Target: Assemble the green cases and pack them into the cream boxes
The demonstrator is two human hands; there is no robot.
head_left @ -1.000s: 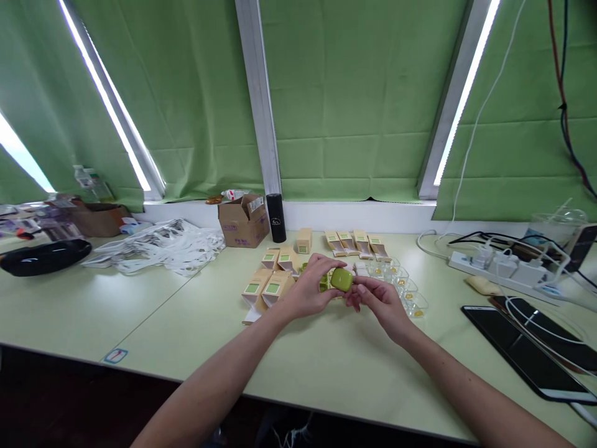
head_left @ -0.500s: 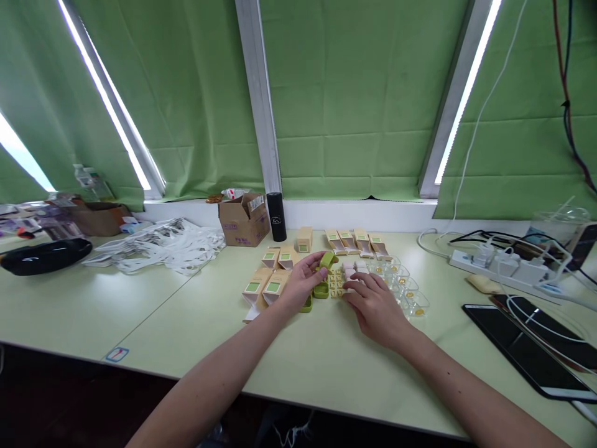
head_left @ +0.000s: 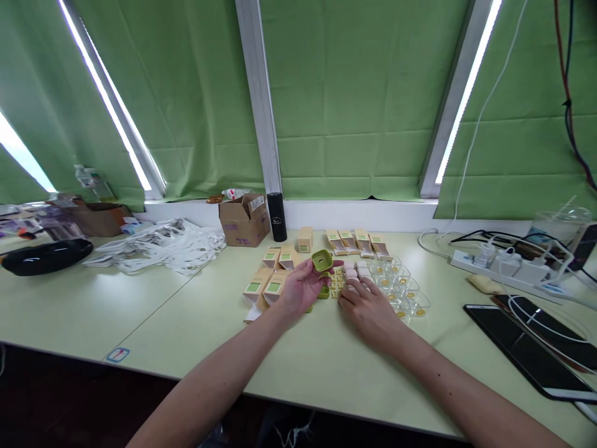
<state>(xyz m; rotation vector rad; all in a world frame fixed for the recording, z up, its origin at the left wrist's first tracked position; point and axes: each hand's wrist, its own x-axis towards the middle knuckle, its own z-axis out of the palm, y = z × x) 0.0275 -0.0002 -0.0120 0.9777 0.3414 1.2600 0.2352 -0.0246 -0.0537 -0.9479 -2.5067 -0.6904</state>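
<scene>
A small green square case is held in my left hand, its hollow inside facing up toward me. Another green case lies on the table just beyond that hand. My right hand rests low at the near edge of a sheet of small yellow squares; its fingertips are bent down, and whether they pinch anything is too small to tell. White blocks sit just behind these fingers. To the right of them are several clear plastic cups with gold dots.
Open kraft boxes with green labels stand left of my hands, more kraft boxes behind. Further out are a cardboard box, a black cylinder, white straps, a power strip and phones.
The green case in my left hand has tilted to show its inside, and that hand has turned palm up. My right hand has moved slightly left and down, toward the yellow squares.
</scene>
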